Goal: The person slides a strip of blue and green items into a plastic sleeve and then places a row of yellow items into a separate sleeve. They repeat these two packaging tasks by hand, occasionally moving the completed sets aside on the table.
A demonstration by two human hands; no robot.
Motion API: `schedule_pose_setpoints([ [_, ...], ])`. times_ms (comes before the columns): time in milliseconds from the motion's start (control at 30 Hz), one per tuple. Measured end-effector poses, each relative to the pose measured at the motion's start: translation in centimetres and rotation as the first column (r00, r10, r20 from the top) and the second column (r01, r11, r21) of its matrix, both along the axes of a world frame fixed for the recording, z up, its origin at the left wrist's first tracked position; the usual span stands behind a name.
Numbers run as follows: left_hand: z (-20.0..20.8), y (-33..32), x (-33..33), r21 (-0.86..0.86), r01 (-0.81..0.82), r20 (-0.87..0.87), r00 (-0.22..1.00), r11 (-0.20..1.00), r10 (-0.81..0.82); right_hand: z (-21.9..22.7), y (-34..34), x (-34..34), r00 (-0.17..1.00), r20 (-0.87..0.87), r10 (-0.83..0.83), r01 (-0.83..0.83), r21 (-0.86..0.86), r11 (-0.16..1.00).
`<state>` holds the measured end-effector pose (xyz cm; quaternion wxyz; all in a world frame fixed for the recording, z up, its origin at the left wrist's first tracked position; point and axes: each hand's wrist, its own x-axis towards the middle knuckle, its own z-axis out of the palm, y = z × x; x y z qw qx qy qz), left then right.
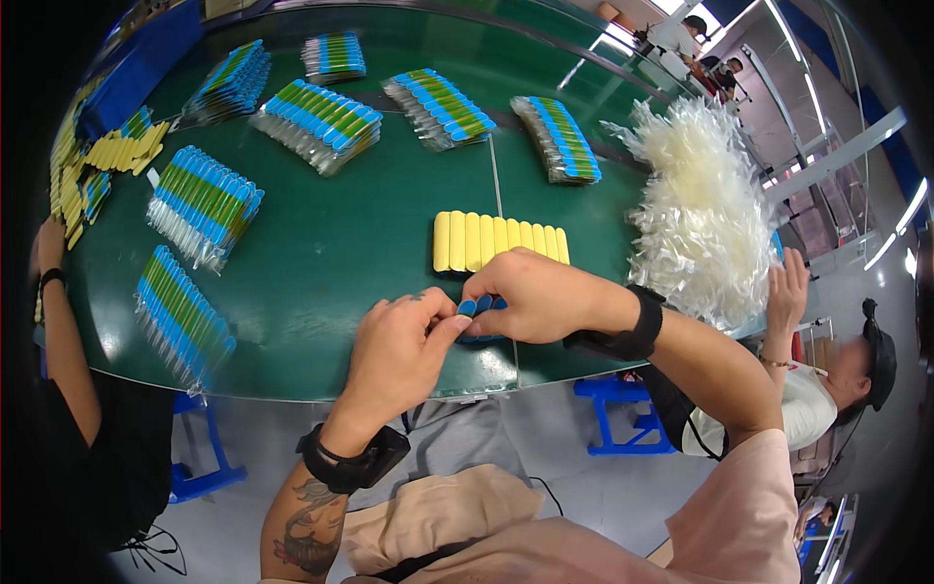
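Note:
My left hand (389,350) and my right hand (545,297) meet at the table's near edge. Between their fingertips is a small bunch of blue round-ended strips (469,308), which look like nail files; my fingers partly cover it. Both hands are closed, thumbs and forefingers pinching the strips. Just beyond them, a row of yellow round-ended strips (486,241) lies side by side on the green table (389,204).
Several stacks of blue and green strips in clear sleeves (321,122) fan across the table. Yellow strips (126,151) lie far left beside a blue bin (146,63). Clear plastic sleeves (696,214) heap at right. One person's arm (68,341) is at left; another person (817,380) sits right.

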<state>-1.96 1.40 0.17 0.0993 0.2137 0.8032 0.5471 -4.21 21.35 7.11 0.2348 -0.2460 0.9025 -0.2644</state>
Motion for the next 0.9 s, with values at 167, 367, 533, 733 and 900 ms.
schedule_pose_setpoints([
  [167, -1.2, 0.1, 0.0, 0.062, 0.004, -0.089, 0.996, 0.998, 0.002, 0.2, 0.2, -0.2, 0.998, 0.062, 0.013, -0.016, 0.038, 0.999],
  [367, -0.6, 0.2, 0.3, 0.041, -0.025, -0.032, 0.999, 0.999, 0.026, 0.7, 0.8, 0.2, 0.997, 0.068, -0.027, 0.018, 0.13, 0.991],
  [533, -0.5, 0.0, 0.3, -0.004, -0.016, -0.12, 0.993, 1.0, 0.015, 1.2, 1.0, 0.7, 0.995, 0.097, -0.031, 0.011, 0.201, 0.98],
  [733, -0.4, 0.0, 0.3, 0.011, -0.018, -0.074, 0.997, 1.0, 0.019, 0.5, 2.1, 1.1, 1.0, 0.018, -0.001, -0.002, 0.156, 0.988],
  [900, -0.7, 0.1, 0.4, 0.029, -0.032, -0.121, 0.992, 0.999, 0.035, 1.0, 2.8, 0.8, 0.998, 0.017, -0.054, 0.048, 0.259, 0.965],
])
